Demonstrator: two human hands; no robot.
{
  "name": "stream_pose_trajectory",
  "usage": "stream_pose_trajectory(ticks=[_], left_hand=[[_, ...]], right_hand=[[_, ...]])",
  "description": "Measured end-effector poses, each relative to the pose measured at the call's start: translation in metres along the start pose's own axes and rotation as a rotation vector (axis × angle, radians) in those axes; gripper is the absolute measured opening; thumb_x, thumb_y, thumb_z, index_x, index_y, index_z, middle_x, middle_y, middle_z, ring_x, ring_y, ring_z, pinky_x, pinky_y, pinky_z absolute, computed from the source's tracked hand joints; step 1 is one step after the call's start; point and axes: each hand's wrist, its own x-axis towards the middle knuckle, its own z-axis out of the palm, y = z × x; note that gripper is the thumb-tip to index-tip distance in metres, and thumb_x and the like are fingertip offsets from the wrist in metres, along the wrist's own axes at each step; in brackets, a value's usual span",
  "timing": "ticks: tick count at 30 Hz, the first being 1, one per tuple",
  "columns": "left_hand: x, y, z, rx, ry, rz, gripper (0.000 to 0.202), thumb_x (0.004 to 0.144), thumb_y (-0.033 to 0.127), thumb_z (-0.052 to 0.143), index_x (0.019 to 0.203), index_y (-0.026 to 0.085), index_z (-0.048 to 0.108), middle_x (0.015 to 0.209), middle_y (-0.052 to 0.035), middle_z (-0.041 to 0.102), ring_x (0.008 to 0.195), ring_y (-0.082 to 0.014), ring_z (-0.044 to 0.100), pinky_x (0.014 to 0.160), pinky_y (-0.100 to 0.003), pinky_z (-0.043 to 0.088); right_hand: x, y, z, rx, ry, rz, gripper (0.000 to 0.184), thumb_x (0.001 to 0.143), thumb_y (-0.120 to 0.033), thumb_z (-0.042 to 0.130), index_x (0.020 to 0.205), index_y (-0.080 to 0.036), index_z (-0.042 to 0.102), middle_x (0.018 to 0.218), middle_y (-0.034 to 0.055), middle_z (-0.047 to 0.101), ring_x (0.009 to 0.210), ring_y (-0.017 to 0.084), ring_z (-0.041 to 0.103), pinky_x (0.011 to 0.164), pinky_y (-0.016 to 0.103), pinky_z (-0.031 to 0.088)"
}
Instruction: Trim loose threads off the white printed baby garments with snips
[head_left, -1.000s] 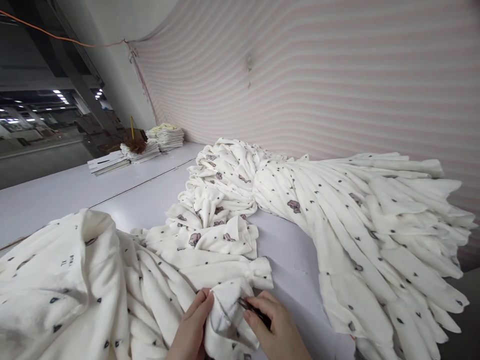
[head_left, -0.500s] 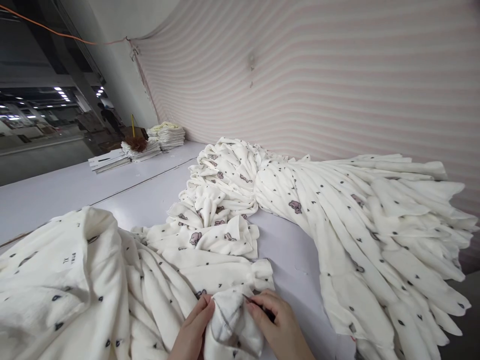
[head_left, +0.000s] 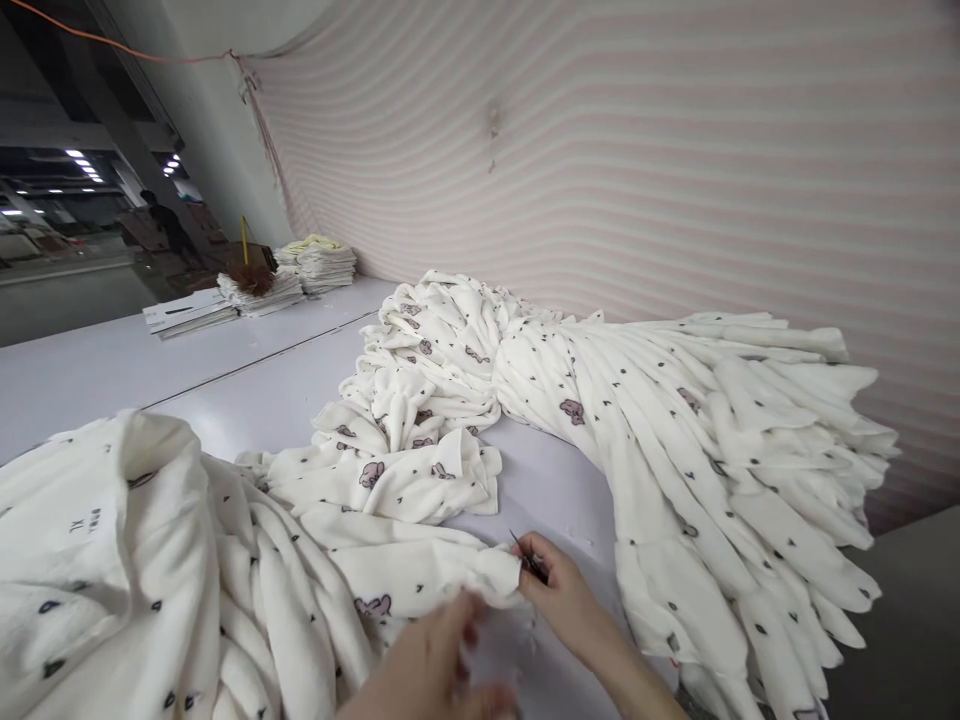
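Left hand point(head_left: 439, 660): motion-blurred at the frame bottom, fingers loosely curled over white cloth. Can't tell if it grips anything.

Right hand point(head_left: 566, 600): closed tight, thumb and fingers pinched on a small dark tool point(head_left: 529, 562). Its thin pointed tip sticks out at 11 o'clock.

Fabric end point(head_left: 495, 572): bunched tip of a white garment strip, touching the right fingertips at their 9 o'clock and sitting at 1 o'clock from the left hand. The tool tip is right at its edge.

Writing: the only legible mark is "XL", on the big white garment point(head_left: 86, 520) far left, at 9 o'clock from the left hand. Small marks beside it are unreadable.

Rest, left to right:
- Folded stacks point(head_left: 315, 265) far back at 11 o'clock on the pale table point(head_left: 262, 390).
- Crumpled heap point(head_left: 420, 400) at 12 o'clock, white with dark hearts and pink animal prints.
- Fanned row of the same garments point(head_left: 735, 450) at 2 o'clock, well apart from the right hand.
- Striped cloth backdrop point(head_left: 675, 150) behind everything.
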Motion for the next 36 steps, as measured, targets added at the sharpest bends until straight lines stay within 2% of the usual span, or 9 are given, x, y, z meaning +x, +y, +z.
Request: stream_pose_trajectory(ticks=[6,10,16,20,23,26,31,33,36], left_hand=[[0.038,0.011,-0.002,-0.077,0.18,0.101,0.005,0.078,0.023,0.061,0.08,0.023,0.056,0.062,0.005,0.052,0.056,-0.0146,0.046,0.053,-0.022,0.031],[0.024,-0.002,-0.008,-0.108,0.181,0.129,0.004,0.08,0.024,0.056,0.084,0.023,0.054,0.071,0.0014,0.057,0.066,-0.0174,0.05,0.058,-0.023,0.036],[0.003,-0.002,-0.008,0.426,0.645,0.37,0.012,0.073,0.027,0.067,0.071,0.024,0.056,0.078,-0.0043,0.056,0.07,-0.0232,0.05,0.066,-0.03,0.038],[0.007,0.001,-0.012,0.304,0.603,0.374,0.004,0.076,0.021,0.058,0.074,0.024,0.059,0.113,-0.0106,0.058,0.089,-0.0268,0.057,0.068,-0.03,0.042],[0.009,0.006,-0.022,0.149,0.542,0.152,0.008,0.077,0.032,0.062,0.08,0.024,0.06,0.091,-0.0062,0.063,0.077,-0.0241,0.06,0.06,-0.027,0.044],[0.008,0.009,-0.026,-0.174,0.335,-0.09,0.025,0.077,0.045,0.063,0.078,0.021,0.06,0.073,-0.0017,0.061,0.065,-0.0198,0.058,0.059,-0.027,0.047],[0.003,0.0,-0.009,-0.436,0.149,0.097,0.042,0.072,0.048,0.073,0.099,0.019,0.06,0.088,-0.0045,0.066,0.082,-0.0203,0.058,0.069,-0.026,0.048],[0.003,-0.006,-0.004,-0.37,0.193,0.142,0.036,0.077,0.046,0.069,0.099,0.02,0.06,0.085,-0.0035,0.064,0.081,-0.0192,0.057,0.069,-0.025,0.046],[0.002,-0.01,-0.005,-0.222,0.351,0.205,0.025,0.078,0.041,0.068,0.09,0.02,0.06,0.078,0.0003,0.057,0.074,-0.016,0.051,0.065,-0.022,0.041]], right_hand=[[-0.015,-0.006,0.004,0.228,-0.022,0.061,0.036,0.078,-0.013,0.053,0.113,-0.022,0.058,0.108,0.0034,0.064,0.094,0.018,0.062,0.077,0.026,0.049],[-0.012,-0.005,0.006,0.113,-0.015,-0.051,0.013,0.082,-0.018,0.057,0.093,-0.02,0.065,0.098,0.0029,0.062,0.091,0.018,0.059,0.079,0.026,0.047],[-0.02,-0.021,0.019,0.038,-0.005,-0.094,0.017,0.092,-0.033,0.052,0.082,-0.02,0.056,0.078,-0.0011,0.057,0.072,0.014,0.053,0.065,0.022,0.042],[-0.017,-0.03,0.023,-0.034,0.074,-0.117,0.02,0.095,-0.036,0.045,0.084,-0.021,0.053,0.075,-0.0007,0.055,0.067,0.014,0.051,0.062,0.023,0.04],[-0.01,-0.032,0.026,-0.035,0.156,-0.117,0.019,0.092,-0.038,0.047,0.083,-0.022,0.05,0.069,-0.0024,0.053,0.061,0.014,0.048,0.059,0.024,0.038],[-0.007,-0.03,0.04,0.279,0.215,0.071,0.026,0.084,-0.046,0.058,0.079,-0.022,0.051,0.062,-0.0056,0.049,0.053,0.011,0.044,0.051,0.022,0.036],[-0.02,-0.018,0.073,0.95,0.112,0.605,0.049,0.057,-0.061,0.075,0.077,-0.023,0.05,0.03,-0.0165,0.025,0.032,0.005,0.011,0.033,0.018,0.013],[-0.021,-0.013,0.072,0.996,0.205,0.599,0.05,0.056,-0.061,0.076,0.073,-0.023,0.049,0.027,-0.0173,0.021,0.032,0.004,0.009,0.033,0.017,0.014],[-0.013,-0.009,0.049,0.81,0.404,0.381,0.039,0.072,-0.055,0.069,0.073,-0.023,0.049,0.036,-0.0148,0.027,0.034,0.005,0.018,0.035,0.017,0.021]])
